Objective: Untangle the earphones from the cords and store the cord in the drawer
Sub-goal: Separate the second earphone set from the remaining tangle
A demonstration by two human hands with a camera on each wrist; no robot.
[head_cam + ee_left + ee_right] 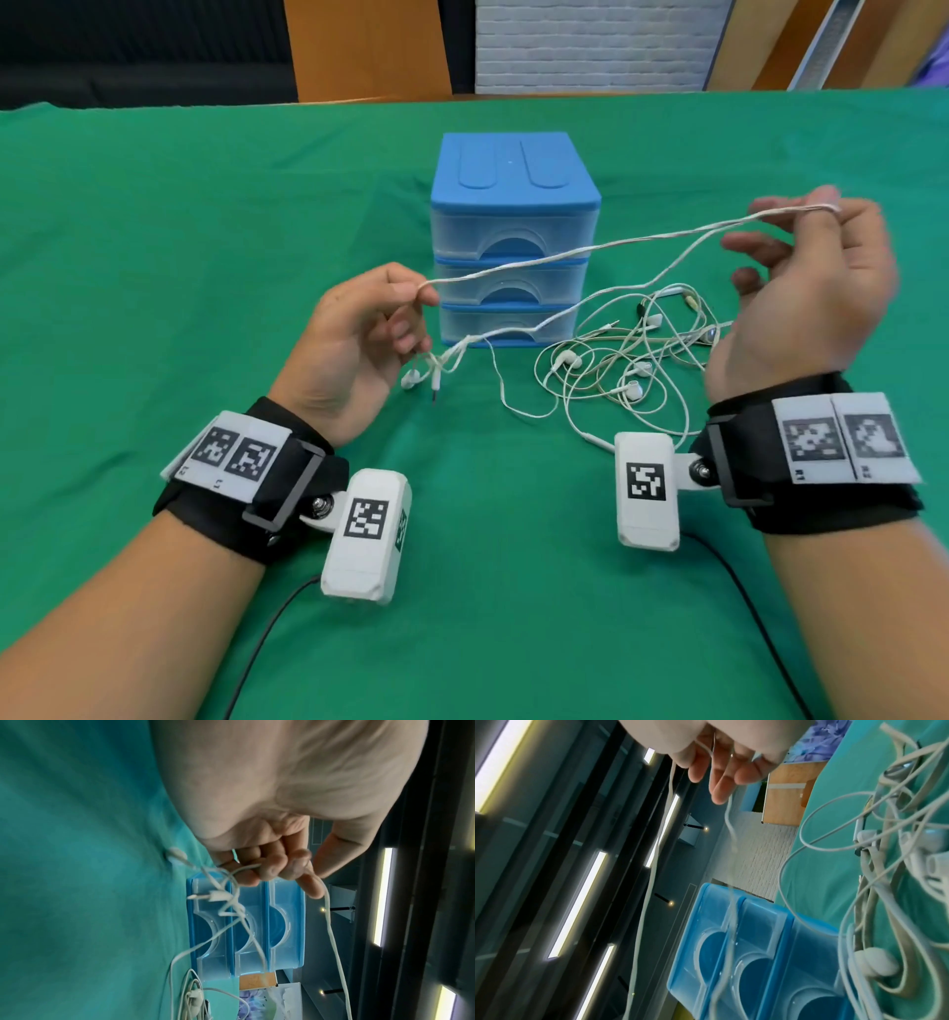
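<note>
A white cord (590,252) is stretched in the air between my hands, in front of the blue three-drawer unit (513,231), whose drawers are all closed. My left hand (421,295) pinches one end of it between thumb and forefinger; the left wrist view shows the cord (334,943) leaving those fingers (282,866). Below that hand hangs a small knot with an earbud (411,380) and a plug (205,896). My right hand (791,216) is raised, its fingers (721,770) spread, the cord looped over its thumb. A tangle of white earphones (631,360) lies right of the drawers.
A green cloth (205,231) covers the table, whose far edge (154,105) runs across the back. Black cables from the wrist cameras (267,642) trail over the cloth near me. The drawer unit (757,953) stands about mid-table.
</note>
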